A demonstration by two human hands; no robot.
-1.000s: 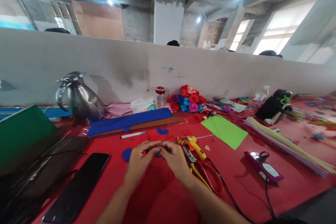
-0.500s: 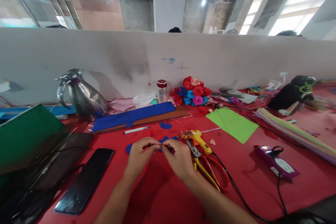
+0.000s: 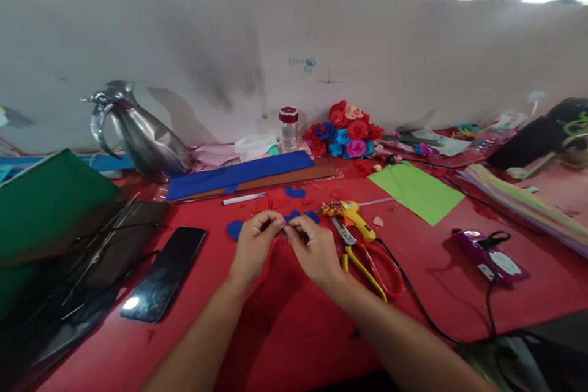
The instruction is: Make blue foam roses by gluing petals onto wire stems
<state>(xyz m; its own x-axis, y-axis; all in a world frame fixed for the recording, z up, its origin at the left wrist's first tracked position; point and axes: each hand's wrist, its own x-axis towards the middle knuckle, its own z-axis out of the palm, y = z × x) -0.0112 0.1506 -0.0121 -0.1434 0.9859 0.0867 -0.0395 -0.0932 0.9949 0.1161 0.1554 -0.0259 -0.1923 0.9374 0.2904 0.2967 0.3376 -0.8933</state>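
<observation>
My left hand and my right hand meet over the red table, fingertips pinched together. What they hold between them is too small and covered by the fingers to make out. Just beyond the fingers lie blue cut pieces, and another blue piece sits to the left of my left hand. A yellow hot glue gun rests right of my right hand. Close to it are red-handled scissors and a yellow-handled tool. A white pen lies farther back.
A black phone lies at left, near a metal jug. Blue strips, a lidded glass jar and a bunch of paper flowers line the white partition. At right are a green sheet and purple power socket.
The view has tilted down, so the table things sit higher in the picture. Both hands stay pinched together at nearly the same spot over the table.
</observation>
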